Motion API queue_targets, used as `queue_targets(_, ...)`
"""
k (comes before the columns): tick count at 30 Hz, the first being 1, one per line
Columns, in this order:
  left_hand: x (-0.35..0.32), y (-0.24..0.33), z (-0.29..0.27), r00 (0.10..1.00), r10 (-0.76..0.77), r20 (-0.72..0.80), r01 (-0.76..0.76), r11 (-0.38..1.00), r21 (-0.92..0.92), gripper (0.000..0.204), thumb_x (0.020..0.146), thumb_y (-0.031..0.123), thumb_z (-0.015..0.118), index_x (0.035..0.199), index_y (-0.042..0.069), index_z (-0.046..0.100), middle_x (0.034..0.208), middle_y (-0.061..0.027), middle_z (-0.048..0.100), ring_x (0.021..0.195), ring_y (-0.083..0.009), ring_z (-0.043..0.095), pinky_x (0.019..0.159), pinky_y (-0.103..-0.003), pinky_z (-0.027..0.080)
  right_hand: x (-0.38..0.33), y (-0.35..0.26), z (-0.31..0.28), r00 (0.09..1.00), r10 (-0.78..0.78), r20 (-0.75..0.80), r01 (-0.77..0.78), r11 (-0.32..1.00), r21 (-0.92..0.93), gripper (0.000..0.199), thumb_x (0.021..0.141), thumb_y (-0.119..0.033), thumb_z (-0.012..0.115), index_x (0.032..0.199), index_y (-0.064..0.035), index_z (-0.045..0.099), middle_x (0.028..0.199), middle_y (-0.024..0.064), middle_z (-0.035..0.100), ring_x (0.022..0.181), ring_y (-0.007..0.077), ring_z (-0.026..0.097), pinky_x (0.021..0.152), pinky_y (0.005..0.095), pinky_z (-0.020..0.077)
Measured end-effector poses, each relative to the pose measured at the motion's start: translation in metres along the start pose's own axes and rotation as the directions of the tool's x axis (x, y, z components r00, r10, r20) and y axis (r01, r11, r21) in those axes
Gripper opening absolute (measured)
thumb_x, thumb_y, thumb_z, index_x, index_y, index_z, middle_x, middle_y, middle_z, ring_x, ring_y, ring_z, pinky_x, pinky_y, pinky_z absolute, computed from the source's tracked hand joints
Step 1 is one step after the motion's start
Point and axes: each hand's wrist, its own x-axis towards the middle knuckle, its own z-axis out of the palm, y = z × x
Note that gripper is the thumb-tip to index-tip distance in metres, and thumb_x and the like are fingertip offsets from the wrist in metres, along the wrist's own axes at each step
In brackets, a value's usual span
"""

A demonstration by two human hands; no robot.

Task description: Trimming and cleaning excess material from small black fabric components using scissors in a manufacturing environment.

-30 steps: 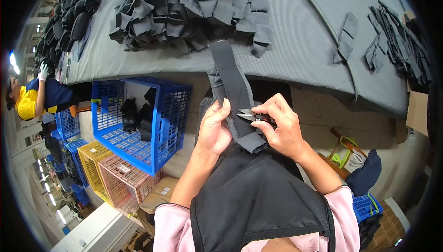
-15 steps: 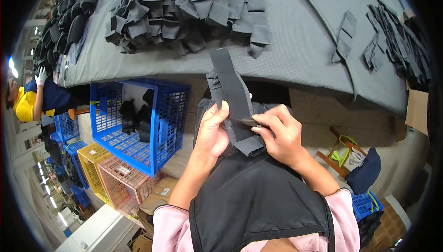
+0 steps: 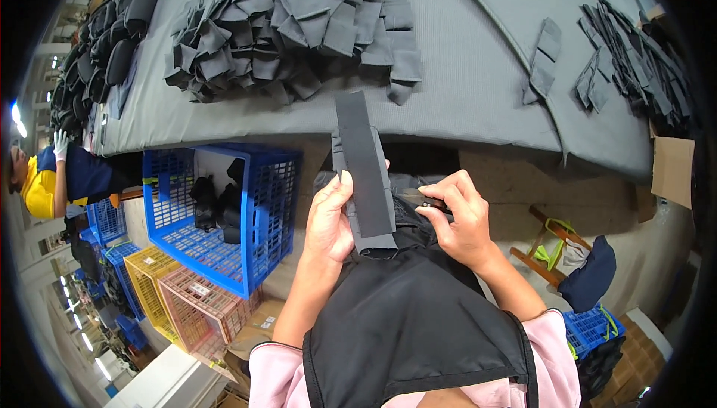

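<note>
My left hand (image 3: pixel 330 217) grips a long dark grey fabric strap (image 3: pixel 363 169) and holds it upright in front of my black apron (image 3: pixel 407 326). Just right of the strap, my right hand (image 3: pixel 459 221) pinches a small dark tool (image 3: pixel 431 202) between thumb and fingers. The tool's tip is partly hidden by my fingers. Beyond both hands lies a grey table (image 3: pixel 470 79) with a big heap of similar folded grey straps (image 3: pixel 299 27).
A blue plastic crate (image 3: pixel 224 214) with dark pieces inside stands to my left, with yellow and pink crates (image 3: pixel 179 288) below it. More strap piles (image 3: pixel 627 49) lie at the table's right. A person in yellow (image 3: pixel 45 180) works at far left. A cardboard box (image 3: pixel 672 169) sits right.
My right hand has moved off the strap's middle and a little to the right with the small tool. The left hand still holds the strap upright.
</note>
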Motion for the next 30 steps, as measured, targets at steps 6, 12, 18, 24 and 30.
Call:
queue_targets(6, 0.000, 0.000, -0.004, 0.998, -0.021, 0.061, 0.023, 0.999, -0.041, 0.039, 0.094, 0.019, 0.045, 0.122, -0.008, 0.045, 0.119, -0.0192, 0.055, 0.099, -0.0218, 0.059, 0.085, -0.032, 0.050, 0.006, -0.005, -0.003, 0.998, -0.057, 0.021, 0.057, 0.998, -0.029, 0.027, 0.062, 0.000, 0.072, 0.086, -0.0028, 0.060, 0.076, 0.0075, 0.054, 0.060, 0.0211, 0.055, 0.050, 0.0297, 0.0437)
queue_targets(12, -0.003, 0.000, 0.000, 1.000, -0.008, 0.013, 0.008, 0.999, 0.040, 0.038, 0.095, 0.020, 0.044, 0.121, -0.008, 0.046, 0.116, -0.0187, 0.056, 0.097, -0.0207, 0.060, 0.084, -0.031, 0.050, 0.011, -0.011, -0.008, 0.986, -0.148, 0.074, 0.159, 0.973, -0.168, 0.029, 0.060, -0.001, 0.072, 0.087, -0.0040, 0.060, 0.075, 0.0073, 0.053, 0.059, 0.0221, 0.052, 0.050, 0.0312, 0.0420)
queue_targets(18, -0.004, 0.002, 0.002, 1.000, -0.006, -0.028, 0.008, 0.998, 0.060, 0.039, 0.094, 0.020, 0.046, 0.120, -0.009, 0.047, 0.114, -0.0204, 0.057, 0.090, -0.0216, 0.062, 0.078, -0.032, 0.054, 0.010, -0.014, -0.011, 0.978, -0.166, 0.125, 0.189, 0.961, -0.203, 0.030, 0.060, -0.003, 0.072, 0.088, -0.0052, 0.060, 0.074, 0.0068, 0.053, 0.059, 0.0219, 0.050, 0.050, 0.0319, 0.0404)
queue_targets(24, -0.004, 0.003, 0.004, 0.999, -0.025, -0.035, 0.029, 0.995, 0.099, 0.039, 0.093, 0.020, 0.047, 0.119, -0.009, 0.047, 0.112, -0.0202, 0.058, 0.090, -0.0208, 0.062, 0.079, -0.030, 0.053, 0.011, -0.014, -0.009, 0.984, -0.134, 0.119, 0.148, 0.982, -0.119, 0.029, 0.060, -0.002, 0.072, 0.087, -0.0049, 0.060, 0.073, 0.0070, 0.052, 0.058, 0.0223, 0.050, 0.050, 0.0322, 0.0410)
queue_targets(30, -0.001, 0.001, 0.002, 1.000, -0.021, -0.002, 0.021, 0.994, 0.111, 0.038, 0.092, 0.020, 0.049, 0.118, -0.009, 0.048, 0.112, -0.0198, 0.058, 0.093, -0.0198, 0.061, 0.080, -0.029, 0.051, 0.009, -0.012, -0.006, 0.976, -0.186, 0.112, 0.205, 0.958, -0.200, 0.025, 0.063, -0.004, 0.071, 0.084, -0.0043, 0.060, 0.072, 0.0053, 0.050, 0.057, 0.0214, 0.050, 0.051, 0.0306, 0.0410)
